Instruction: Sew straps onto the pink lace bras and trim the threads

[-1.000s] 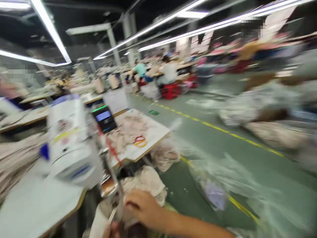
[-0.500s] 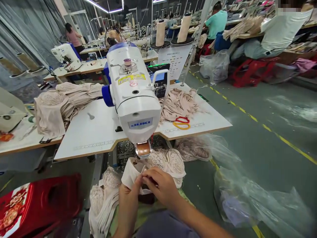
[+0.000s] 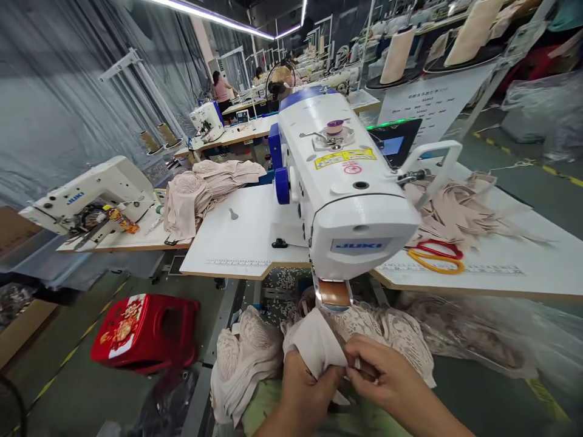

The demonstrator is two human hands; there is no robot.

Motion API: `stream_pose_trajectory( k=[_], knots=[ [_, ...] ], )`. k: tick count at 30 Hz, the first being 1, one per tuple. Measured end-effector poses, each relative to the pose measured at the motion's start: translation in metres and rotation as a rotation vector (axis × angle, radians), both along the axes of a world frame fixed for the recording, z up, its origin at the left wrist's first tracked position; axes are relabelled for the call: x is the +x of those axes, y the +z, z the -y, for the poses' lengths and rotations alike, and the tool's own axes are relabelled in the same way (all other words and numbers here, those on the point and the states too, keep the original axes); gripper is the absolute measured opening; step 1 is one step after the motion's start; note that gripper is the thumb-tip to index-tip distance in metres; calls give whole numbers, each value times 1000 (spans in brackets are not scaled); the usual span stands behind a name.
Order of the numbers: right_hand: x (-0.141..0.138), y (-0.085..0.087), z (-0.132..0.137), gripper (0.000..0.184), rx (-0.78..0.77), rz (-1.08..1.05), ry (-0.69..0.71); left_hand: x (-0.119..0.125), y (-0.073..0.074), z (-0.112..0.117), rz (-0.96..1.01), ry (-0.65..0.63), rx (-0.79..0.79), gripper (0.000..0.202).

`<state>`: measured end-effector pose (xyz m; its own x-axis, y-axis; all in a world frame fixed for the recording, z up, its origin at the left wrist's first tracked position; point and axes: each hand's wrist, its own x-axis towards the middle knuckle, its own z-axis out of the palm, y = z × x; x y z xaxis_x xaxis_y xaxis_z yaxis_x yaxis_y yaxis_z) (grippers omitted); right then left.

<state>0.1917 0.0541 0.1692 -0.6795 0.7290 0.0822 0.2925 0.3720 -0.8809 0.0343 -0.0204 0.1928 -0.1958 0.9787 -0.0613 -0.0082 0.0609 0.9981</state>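
My left hand (image 3: 310, 382) is closed on a piece of beige fabric (image 3: 316, 343), thumb pressed on its near edge. The right hand (image 3: 380, 370) pinches the right edge of the same fabric, fingertips close to the left thumb. Just beyond the hands is the end of a white JUKI sewing machine (image 3: 364, 230), with a brown-covered narrow arm (image 3: 334, 294) at its lower end. Beige lace bras (image 3: 403, 331) lie beyond the right hand, and a stack of lace garments (image 3: 248, 358) rests to the left. What the fingertips hold underneath is hidden.
Red-and-orange-handled scissors (image 3: 437, 258) lie on the white table (image 3: 228, 243) near beige fabric strips (image 3: 455, 209). A pile of beige garments (image 3: 191, 194) sits at the left beside another sewing machine (image 3: 95, 197). On the floor stands a red stool (image 3: 150, 334).
The view has swung left, so the machine and hands appear farther right. Both hands still hold the beige fabric, which is now folded over more between them.
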Motion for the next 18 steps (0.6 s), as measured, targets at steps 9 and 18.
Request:
stream_pose_trajectory(
  k=[9,18],
  knots=[
    [0,8,1,12,40,4,-45,-8,-5,-5,-30,-71,-232,23],
    [6,12,-5,6,-89,-17,-126,-16,-5,-16,-303,-132,-174,29]
  ],
)
